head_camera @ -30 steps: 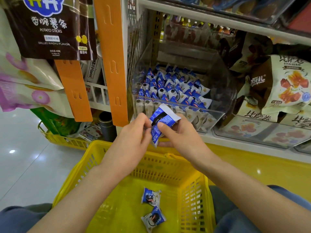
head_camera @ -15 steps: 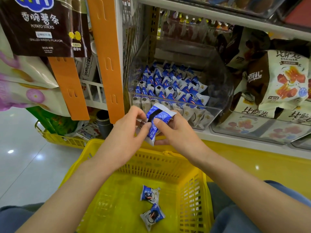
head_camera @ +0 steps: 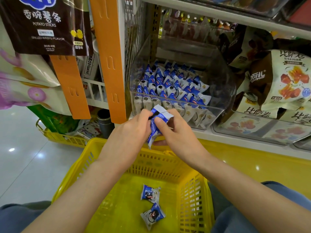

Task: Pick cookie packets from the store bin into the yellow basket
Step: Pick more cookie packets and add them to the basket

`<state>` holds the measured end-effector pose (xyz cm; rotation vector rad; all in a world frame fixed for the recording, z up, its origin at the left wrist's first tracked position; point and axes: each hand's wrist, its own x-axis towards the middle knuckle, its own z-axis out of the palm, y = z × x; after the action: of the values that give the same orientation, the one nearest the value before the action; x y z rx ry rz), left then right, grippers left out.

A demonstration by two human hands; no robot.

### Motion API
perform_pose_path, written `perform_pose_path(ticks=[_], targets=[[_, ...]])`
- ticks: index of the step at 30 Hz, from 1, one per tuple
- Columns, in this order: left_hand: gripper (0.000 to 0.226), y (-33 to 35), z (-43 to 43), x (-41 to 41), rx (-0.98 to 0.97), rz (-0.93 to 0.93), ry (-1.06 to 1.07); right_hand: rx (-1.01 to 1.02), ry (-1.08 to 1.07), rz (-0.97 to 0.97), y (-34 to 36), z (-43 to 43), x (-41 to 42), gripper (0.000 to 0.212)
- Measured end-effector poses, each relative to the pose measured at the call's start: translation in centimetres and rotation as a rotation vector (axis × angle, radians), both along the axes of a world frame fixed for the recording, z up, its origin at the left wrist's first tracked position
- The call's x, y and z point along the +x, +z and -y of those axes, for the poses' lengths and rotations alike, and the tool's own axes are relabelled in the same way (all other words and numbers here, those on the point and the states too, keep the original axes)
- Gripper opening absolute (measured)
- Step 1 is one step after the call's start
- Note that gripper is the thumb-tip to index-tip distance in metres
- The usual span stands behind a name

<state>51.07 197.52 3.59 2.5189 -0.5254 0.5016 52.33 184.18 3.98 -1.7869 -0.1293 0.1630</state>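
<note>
Basket (head_camera: 193, 199) nearest, yellow, close against the body, with two blue-and-white cookie packets lying loose on its floor: one (head_camera: 152, 216) nearer, the other (head_camera: 150, 193) just beyond, apart from each other.

Above the far rim, left hand (head_camera: 129, 132) and right hand (head_camera: 178, 133), both closed on one held packet (head_camera: 157, 125). Pinched at its upper left edge by the left fingers (head_camera: 145, 113); pressed on its front by the right thumb (head_camera: 159, 121), with the remaining right fingers curled under and behind. Hung roughly upright, crimped top up, lower end pointing down at the rim rather than at the open middle.

Judged to be the drop step, third packet in hand. Needed only a short draw back toward the body, so that the packet cleared the rim and sat over the open floor. Better released low and by both hands at once; let go by one hand alone, likely to swing and catch the mesh wall. No hard squeeze called for: thin film wrapper, brittle cookie inside by the look of it.

Beyond the hands, store bin (head_camera: 223, 91), clear plastic, on the shelf (head_camera: 235, 137), holding many ranked packets (head_camera: 170, 86) of the same kind. Plenty left to take. Easiest reached over the low front lip, picking from the front rows and lifting by the crimped top edge.
</note>
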Motion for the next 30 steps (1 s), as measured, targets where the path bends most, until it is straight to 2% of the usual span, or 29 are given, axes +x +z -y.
perform_pose_path(ticks=[4,7,11,14,16,21,25,30], targets=[[0.018,-0.3,0.0,0.3,-0.120,-0.057,0.051,-0.028,-0.018,-0.010,-0.2,-0.2,0.2,0.007],[0.008,-0.6,-0.1,0.4,-0.229,-0.099,0.073,-0.106,-0.024,0.056,-0.3,-0.3,0.2,0.008],[0.014,-0.6,-0.1,0.4,-0.117,-0.005,0.067,-0.318,0.000,0.211,-0.4,-0.3,0.1,0.013],[0.010,-0.5,-0.1,0.5,0.017,0.100,0.019,-0.384,0.037,0.237,-0.6,-0.3,-0.3,0.015],[0.009,-0.8,-0.2,0.6,0.027,0.117,0.006,-0.412,0.039,0.247,-0.6,-0.3,-0.5,0.018],[0.009,-1.3,0.1,1.3,-0.379,0.000,0.085,-0.469,0.013,0.272,-0.4,-0.4,-0.5,0.023],[0.009,-1.4,0.3,1.9,-0.530,-0.058,0.140,-0.535,-0.028,0.304,-0.4,-0.4,-0.4,0.023],[0.012,-1.1,0.1,2.2,-0.767,-0.225,0.158,-0.503,-0.086,0.314,-0.4,-0.4,-0.2,0.016]])
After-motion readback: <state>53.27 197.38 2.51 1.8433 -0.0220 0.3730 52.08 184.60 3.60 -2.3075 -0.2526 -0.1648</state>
